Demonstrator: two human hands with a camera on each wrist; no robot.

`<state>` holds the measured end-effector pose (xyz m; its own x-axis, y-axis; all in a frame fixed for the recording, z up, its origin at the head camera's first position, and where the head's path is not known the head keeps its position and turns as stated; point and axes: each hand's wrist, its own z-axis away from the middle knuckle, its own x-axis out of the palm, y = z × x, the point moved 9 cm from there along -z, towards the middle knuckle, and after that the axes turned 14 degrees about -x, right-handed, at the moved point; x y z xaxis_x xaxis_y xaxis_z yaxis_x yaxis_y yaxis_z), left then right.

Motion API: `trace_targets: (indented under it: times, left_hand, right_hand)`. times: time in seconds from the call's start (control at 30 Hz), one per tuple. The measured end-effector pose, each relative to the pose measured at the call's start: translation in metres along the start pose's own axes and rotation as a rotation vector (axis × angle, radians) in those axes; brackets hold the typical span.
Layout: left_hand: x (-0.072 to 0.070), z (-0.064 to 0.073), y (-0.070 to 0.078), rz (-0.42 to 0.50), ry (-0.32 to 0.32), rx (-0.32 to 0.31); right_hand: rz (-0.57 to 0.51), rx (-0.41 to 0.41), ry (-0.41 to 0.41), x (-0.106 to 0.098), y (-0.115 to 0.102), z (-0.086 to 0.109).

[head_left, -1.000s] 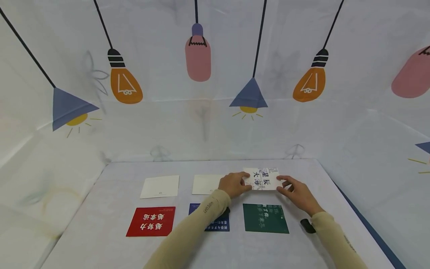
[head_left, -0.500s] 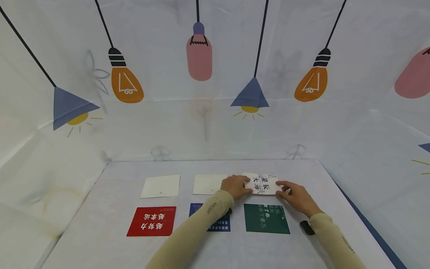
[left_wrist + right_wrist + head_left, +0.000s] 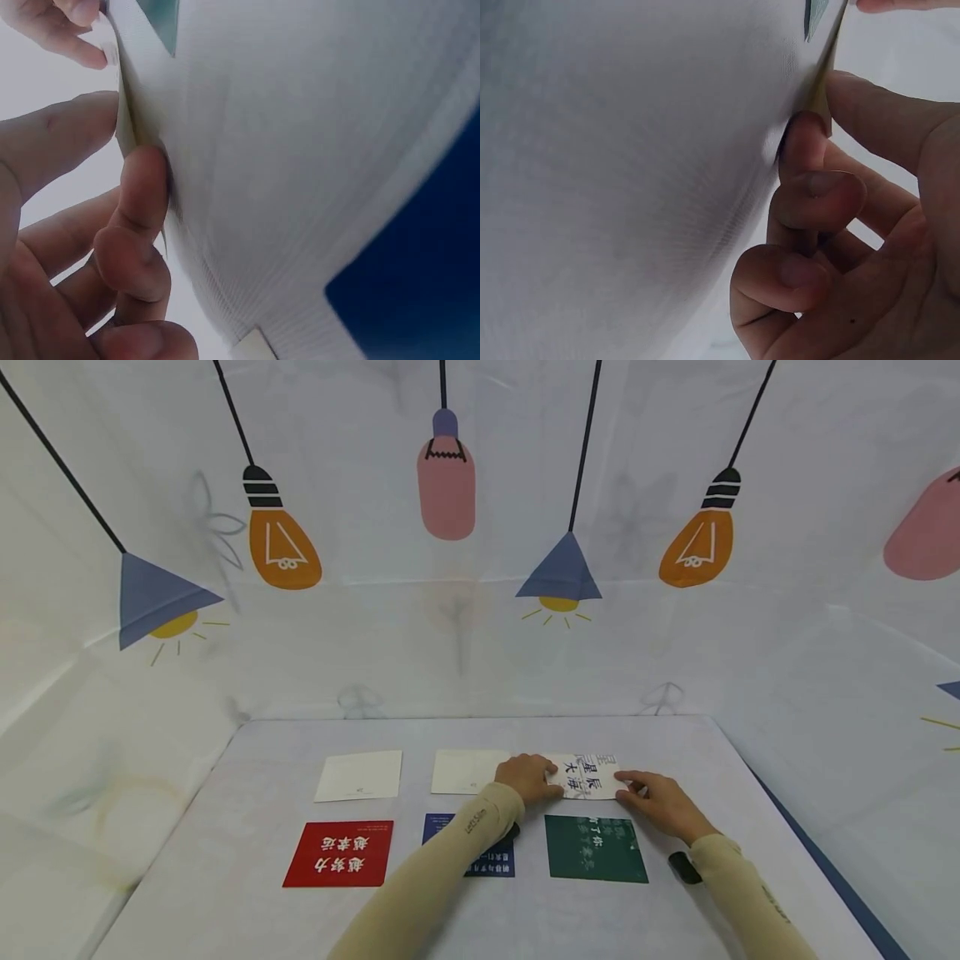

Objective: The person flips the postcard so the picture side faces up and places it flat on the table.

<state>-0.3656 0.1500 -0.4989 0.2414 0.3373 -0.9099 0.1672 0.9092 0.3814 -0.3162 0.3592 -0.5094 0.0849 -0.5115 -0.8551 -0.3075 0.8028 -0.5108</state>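
A white postcard with dark blue printed characters (image 3: 585,777) lies low over the back right of the table. My left hand (image 3: 527,778) pinches its left edge between thumb and forefinger. At the opposite edge, my right hand (image 3: 662,803) pinches the card the same way. From the left wrist, the postcard (image 3: 125,124) shows nearly edge-on, between the thumb and forefinger of the left hand (image 3: 90,240) and close to the white cloth. The right wrist view has its corner (image 3: 822,109) gripped by the right hand (image 3: 855,202), whose other fingers are curled.
Nearer me lie a red card (image 3: 337,854), a dark blue card (image 3: 491,865) partly under the left sleeve, and a green card (image 3: 596,848). Two blank cream cards (image 3: 358,776) (image 3: 465,772) sit in the back row. A printed white curtain (image 3: 465,643) stands behind the table (image 3: 247,827).
Both hands have brought the white postcard a little toward me and down, so it lies nearer the green card and level with the cream cards. The other cards stay in place.
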Motion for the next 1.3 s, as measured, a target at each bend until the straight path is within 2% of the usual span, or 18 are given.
trace_targets:
  times: [0.2,0.4,0.5,0.67,0.8,0.93,1.13,1.3]
  left_hand:
    - [0.001,-0.004,-0.004,-0.015,0.005,-0.014]
    - [0.0,-0.001,-0.003,-0.082,0.071,0.008]
    - [0.0,0.001,-0.003,-0.123,0.098,0.023]
    - [-0.002,-0.001,-0.005,-0.118,0.113,0.03]
    - [-0.011,0.001,-0.006,-0.083,0.151,0.055]
    - [-0.026,0.006,-0.012,-0.015,0.174,0.08]
    - [-0.047,0.008,-0.036,0.021,0.19,0.067]
    - [-0.068,0.016,-0.057,0.076,0.203,0.084]
  right_hand:
    - [-0.005,0.0,-0.029,0.0,-0.002,-0.003]
    - [0.002,0.025,-0.083,0.004,-0.002,-0.004]
    - [0.002,0.024,-0.086,0.004,-0.005,-0.005]
    - [-0.006,0.029,-0.077,0.005,-0.007,-0.008]
    - [-0.019,0.039,-0.075,0.005,-0.01,-0.011]
    - [0.005,0.034,-0.077,0.006,-0.01,-0.012]
    - [0.048,0.007,-0.059,0.002,-0.007,-0.01]
    - [0.043,-0.026,0.0,-0.005,-0.009,-0.012]
